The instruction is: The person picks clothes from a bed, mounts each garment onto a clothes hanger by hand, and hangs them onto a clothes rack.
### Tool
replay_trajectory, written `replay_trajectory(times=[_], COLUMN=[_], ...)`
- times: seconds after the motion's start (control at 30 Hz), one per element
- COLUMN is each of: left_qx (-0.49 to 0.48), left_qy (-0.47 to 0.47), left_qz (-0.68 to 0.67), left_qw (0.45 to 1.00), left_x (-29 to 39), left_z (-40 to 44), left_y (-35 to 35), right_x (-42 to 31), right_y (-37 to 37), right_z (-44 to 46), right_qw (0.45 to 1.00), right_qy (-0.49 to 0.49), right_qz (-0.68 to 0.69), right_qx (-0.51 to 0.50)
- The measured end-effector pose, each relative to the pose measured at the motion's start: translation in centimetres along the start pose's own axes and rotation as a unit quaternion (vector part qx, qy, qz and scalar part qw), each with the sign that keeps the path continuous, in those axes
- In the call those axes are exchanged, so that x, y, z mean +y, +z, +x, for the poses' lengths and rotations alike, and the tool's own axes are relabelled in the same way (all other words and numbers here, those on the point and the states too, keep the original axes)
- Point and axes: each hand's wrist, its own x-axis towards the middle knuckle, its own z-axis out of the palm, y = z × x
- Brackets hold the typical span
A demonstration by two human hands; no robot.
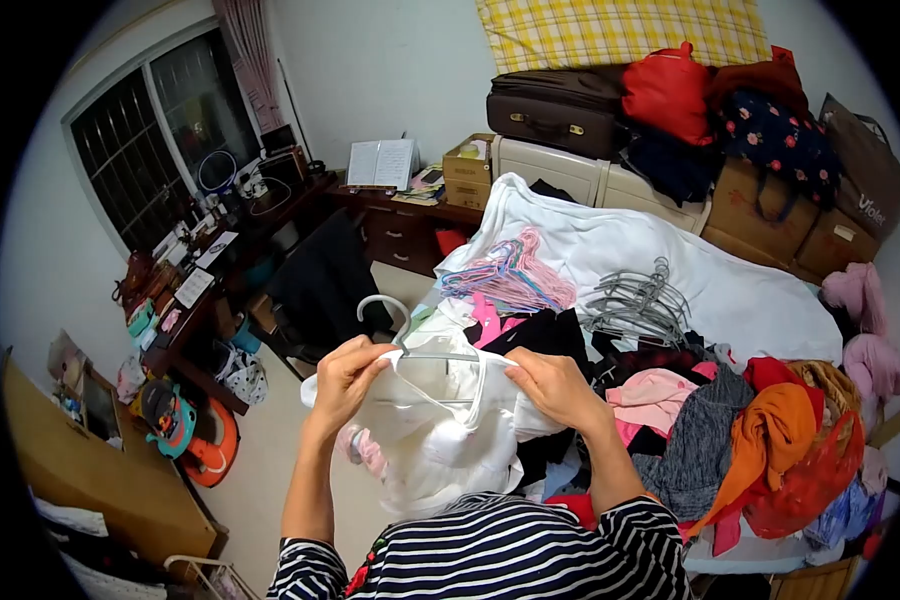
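Note:
A white garment (440, 455) hangs on a grey hanger (407, 325), its hook pointing up and to the left. My left hand (348, 380) pinches the garment at its left shoulder, beside the hanger's neck. At the right shoulder, my right hand (550, 385) grips the cloth with thumb and fingers closed. The hanger's bar shows through the neck opening. Just beyond my hands, pink and blue hangers (515, 275) lie in a pile on a white blanket (740, 290), with a bunch of grey hangers (645, 300) to their right.
Heaped clothes (695, 430) cover the right side, with an orange garment (770, 440) and a red plastic bag (815, 480). A black chair (335, 280) stands left of the bed. Behind are a desk with an open book (380, 163), a dark suitcase (555, 110) and cardboard boxes (760, 210).

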Motion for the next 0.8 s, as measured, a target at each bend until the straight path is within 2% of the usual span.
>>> replay_trajectory(times=[0.1, 0.13, 0.23, 0.27, 0.37, 0.43, 0.5, 0.53, 0.6, 0.63, 0.7, 0.8], left_qx=[0.01, 0.026, 0.069, 0.066, 0.08, 0.076, 0.05, 0.07, 0.072, 0.076, 0.075, 0.063], left_qy=[0.023, 0.039, -0.007, 0.042, 0.047, 0.023, -0.04, -0.005, -0.017, -0.03, -0.035, -0.027], left_qz=[0.022, 0.066, 0.12, 0.176, 0.183, 0.159, 0.092, 0.081, 0.057, 0.036, 0.029, 0.016], left_qw=[0.999, 0.997, 0.99, 0.981, 0.979, 0.984, 0.994, 0.994, 0.996, 0.996, 0.996, 0.998], left_x=[-0.4, -0.9, -2.2, -2.5, -2.6, -2.6, -2.8, -2.9, -3.3, -3.4, -3.3, -2.6], left_z=[0.7, 1.0, 1.6, 1.9, 2.2, 1.9, 1.7, 1.7, 1.6, 1.6, 1.7, 2.5], left_y=[-0.2, -0.5, -2.0, -2.3, -1.8, -1.6, -1.7, -1.6, -1.6, -1.7, -1.6, -1.5], right_x=[0.0, 0.0, 0.0, -0.1, -0.1, 0.2, 0.6, 0.9, 0.5, 0.5, 0.5, -0.7], right_y=[-0.2, -0.7, -1.7, -2.0, -2.1, -2.1, -2.4, -2.7, -3.5, -3.3, -2.5, -2.3], right_z=[0.5, 0.7, 1.1, 1.2, 1.6, 1.9, 1.9, 2.0, 2.0, 2.1, 2.5, 3.3], right_qw=[0.998, 0.997, 0.993, 0.992, 0.99, 0.987, 0.989, 0.994, 0.998, 0.998, 0.991, 0.994], right_qy=[-0.03, -0.025, -0.019, -0.012, -0.009, 0.003, 0.03, 0.036, 0.054, 0.055, -0.054, -0.025], right_qz=[-0.034, -0.048, -0.05, -0.044, -0.038, -0.042, -0.029, -0.02, 0.001, -0.001, -0.061, -0.095], right_qx=[0.032, 0.058, 0.11, 0.114, 0.135, 0.152, 0.139, 0.097, 0.021, 0.023, 0.103, 0.055])
